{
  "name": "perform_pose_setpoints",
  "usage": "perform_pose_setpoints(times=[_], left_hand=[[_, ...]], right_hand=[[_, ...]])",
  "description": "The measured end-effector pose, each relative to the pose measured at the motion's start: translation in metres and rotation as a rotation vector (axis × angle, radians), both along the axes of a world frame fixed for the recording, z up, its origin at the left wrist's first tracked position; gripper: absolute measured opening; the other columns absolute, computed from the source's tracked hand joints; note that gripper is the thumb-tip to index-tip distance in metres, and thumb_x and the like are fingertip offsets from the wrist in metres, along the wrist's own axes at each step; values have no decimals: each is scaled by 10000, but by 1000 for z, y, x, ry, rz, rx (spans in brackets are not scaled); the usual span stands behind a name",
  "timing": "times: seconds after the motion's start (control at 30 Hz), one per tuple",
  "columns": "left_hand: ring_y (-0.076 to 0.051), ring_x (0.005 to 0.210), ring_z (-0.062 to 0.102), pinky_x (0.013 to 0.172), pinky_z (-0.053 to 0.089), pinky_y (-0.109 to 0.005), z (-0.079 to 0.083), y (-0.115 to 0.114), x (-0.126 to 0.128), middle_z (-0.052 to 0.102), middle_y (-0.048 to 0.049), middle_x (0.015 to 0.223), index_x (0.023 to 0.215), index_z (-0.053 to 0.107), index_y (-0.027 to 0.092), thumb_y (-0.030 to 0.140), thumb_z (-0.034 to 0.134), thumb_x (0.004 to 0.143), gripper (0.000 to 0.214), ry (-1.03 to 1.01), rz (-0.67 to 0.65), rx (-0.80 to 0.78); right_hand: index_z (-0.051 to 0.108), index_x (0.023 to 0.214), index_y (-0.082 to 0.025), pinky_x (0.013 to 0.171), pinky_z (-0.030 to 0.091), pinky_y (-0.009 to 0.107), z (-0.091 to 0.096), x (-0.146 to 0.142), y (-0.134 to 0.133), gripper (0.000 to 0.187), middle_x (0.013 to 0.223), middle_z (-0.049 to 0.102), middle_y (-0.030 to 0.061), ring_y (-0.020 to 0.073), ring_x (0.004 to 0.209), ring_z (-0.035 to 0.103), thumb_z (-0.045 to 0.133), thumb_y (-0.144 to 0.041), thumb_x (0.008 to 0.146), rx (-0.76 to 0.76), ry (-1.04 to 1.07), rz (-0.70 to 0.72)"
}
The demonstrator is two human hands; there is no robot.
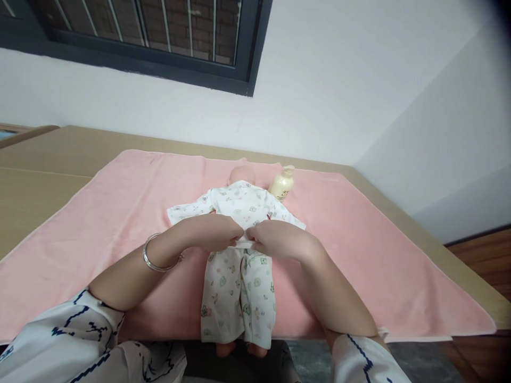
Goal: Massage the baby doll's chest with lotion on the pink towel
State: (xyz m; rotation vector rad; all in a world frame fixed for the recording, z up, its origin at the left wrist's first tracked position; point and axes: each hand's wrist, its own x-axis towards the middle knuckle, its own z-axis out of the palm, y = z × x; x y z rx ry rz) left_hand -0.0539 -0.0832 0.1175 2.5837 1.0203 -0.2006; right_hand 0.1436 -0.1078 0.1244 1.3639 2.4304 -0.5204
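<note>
A baby doll (240,175) lies on its back on a pink towel (120,213), dressed in a white printed top (239,205) and matching trousers (235,298). Its feet hang past the table's near edge. My left hand (217,233) and my right hand (275,239) meet at the doll's waist. Both are closed, pinching the hem of the top where it overlaps the trousers. A silver bangle (154,258) sits on my left wrist.
A cream lotion bottle (281,183) lies on the towel just right of the doll's head. The towel covers a tan wooden table (43,170) set against a white wall under a dark-framed window (159,48). Wooden floor (483,260) shows at the right.
</note>
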Motion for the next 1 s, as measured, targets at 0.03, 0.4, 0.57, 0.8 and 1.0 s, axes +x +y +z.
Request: perform_pose_setpoints(times=[0.03, 0.4, 0.57, 0.8, 1.0], left_hand=[[-116, 508, 330, 566, 297, -283, 1, -1, 2, 433, 32, 569, 617, 500, 193, 63, 513, 794, 220, 45, -45, -31], [-151, 479, 445, 564, 375, -316, -12, 1, 17, 493, 3, 489, 466, 484, 199, 199, 647, 810, 381, 99, -137, -209], [-132, 459, 423, 531, 348, -294, -12, 5, 18, 482, 22, 481, 505, 485, 198, 270, 661, 794, 346, 99, -169, -217], [-183, 529, 584, 577, 490, -319, -27, 24, 28, 637, -19, 564, 555, 602, 200, 301, 647, 770, 241, 151, -133, -476], [-201, 520, 655, 513, 559, -312, -41, 47, 31, 660, -1, 559, 716, 703, 208, 271, 665, 771, 92, 110, -134, -796]], right_hand=[[535, 763, -218, 536, 279, 280, -1, 0, 1, 134, 691, 570, -14, 134, 592, 493, 495, -200, 889, -14, 3, 4], [449, 582, -214, 546, 306, 289, -12, -14, 19, 424, 583, 510, -22, 142, 547, 468, 609, -492, 859, -148, -86, 46], [476, 562, -211, 549, 343, 287, -9, -14, 26, 493, 537, 505, -21, 149, 553, 517, 563, -601, 852, -241, -78, 62], [707, 910, -174, 602, 503, 284, -22, -11, 43, 419, 605, 671, 13, 183, 594, 662, 578, -571, 866, -609, -3, -20], [676, 933, -157, 598, 538, 278, -41, -7, 62, 482, 602, 687, 2, 172, 564, 673, 616, -627, 847, -814, 106, -33]])
